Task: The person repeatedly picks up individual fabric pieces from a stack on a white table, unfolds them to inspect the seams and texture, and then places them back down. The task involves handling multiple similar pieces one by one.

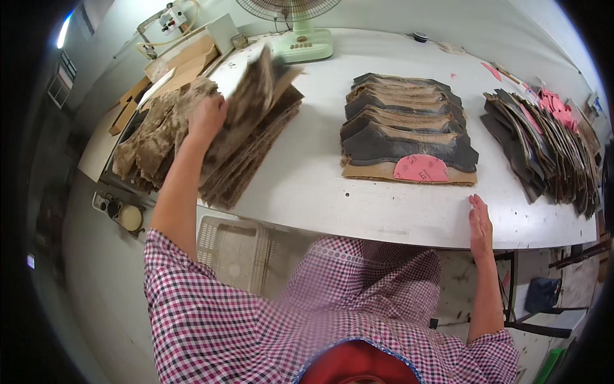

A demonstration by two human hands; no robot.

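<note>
Bare hands work apart: the left hand (206,120) is closed on brown, fleecy sheets (152,127) at the table's left end, while the right hand (480,224) lies open and holds nothing, just at the front edge of the smooth white table (294,192). Beside the left hand, a mottled brown flap (248,96) stands tilted above a thick stack of brown layered sheets (262,144); blur and the curled fingers make it hard to tell how many sheets are gripped.

Judging by how things lie, the work seems part-way through. In the middle, a neat, overlapped stack of black-and-tan shaped pieces (409,131) looks already arranged, with a pink half-round piece (420,169) on its near end. At the right, a leaning row of dark, thin pieces (543,144) is also grouped, with crumpled pink scraps (558,109) against it. What appears left is the fleecy material on the left, which lies uneven and partly lifted.
</note>
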